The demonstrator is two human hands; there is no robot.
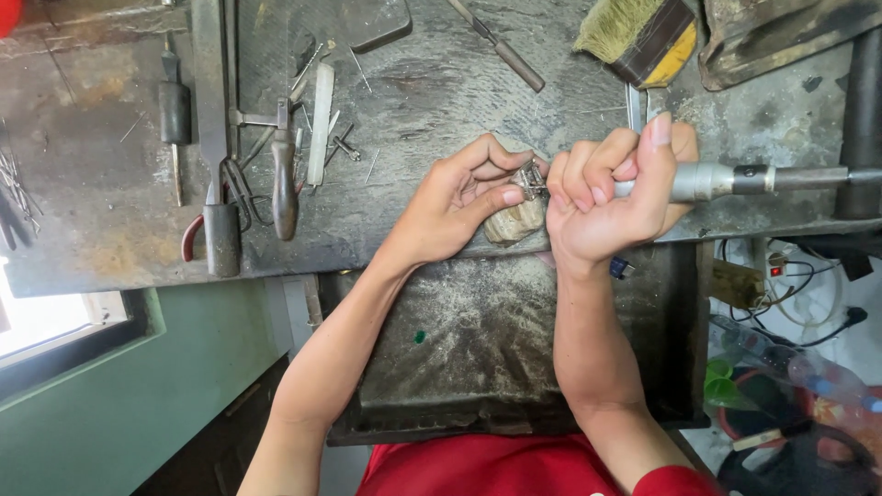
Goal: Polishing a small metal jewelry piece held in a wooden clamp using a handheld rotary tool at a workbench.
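Pinched between thumb and forefinger of left hand: small silvery metal piece, too small to identify, pressed down against worn pale wooden bench peg at front edge of scuffed grey workbench. Wrapped tight in right hand: silver cylindrical rotary handpiece with dark flexible shaft running off to right of peg, tip meeting metal piece just above peg. Both grips closed and narrow, fingertips of both hands nearly touching around work.

Below peg: dusty dark catch tray over lap. Left of peg, well apart: dark-handled flat file, red-handled pliers, white stick, assorted small gravers and pins. Above and right of peg: straw-bristled brush with yellow-and-dark handle. Above peg: slim metal rod tool.

Risks, as judgement: spinning tip very close to left thumb and forefinger, so a skid off such a small piece could nick skin; piece held by pinch alone, so a snag from tip could twist it loose and throw it into tray or off bench; too much pressure could gouge or overheat metal, heat reaching bare fingertips.
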